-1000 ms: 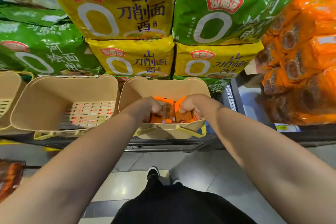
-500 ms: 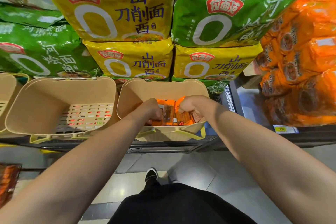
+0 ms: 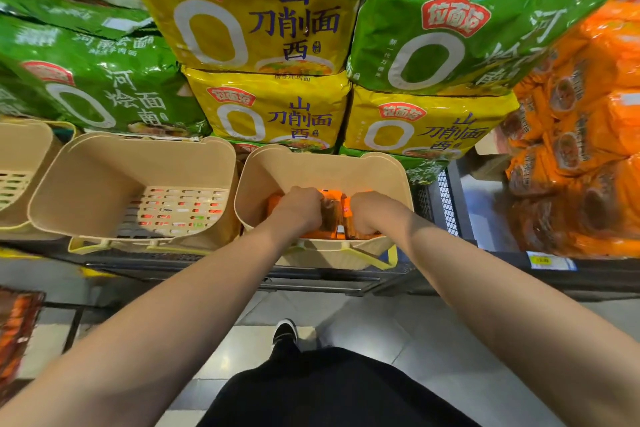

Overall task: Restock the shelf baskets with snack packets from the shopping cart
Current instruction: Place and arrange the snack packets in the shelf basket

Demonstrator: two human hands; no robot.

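Left of the right-hand basket (image 3: 381, 166), the middle basket (image 3: 104, 177) sits unfilled, so restocking is barely begun. Your left hand (image 3: 299, 206) and right hand (image 3: 369, 211), grip closed, press orange snack packets (image 3: 334, 215) inside it.

Your left hand (image 3: 300, 210) and right hand (image 3: 366, 213) cover most of the orange snack packets (image 3: 335, 215) inside the beige plastic basket (image 3: 325, 170); whether your fingers grip them is hidden. The far-left basket (image 3: 20, 163) is cut by the frame edge.
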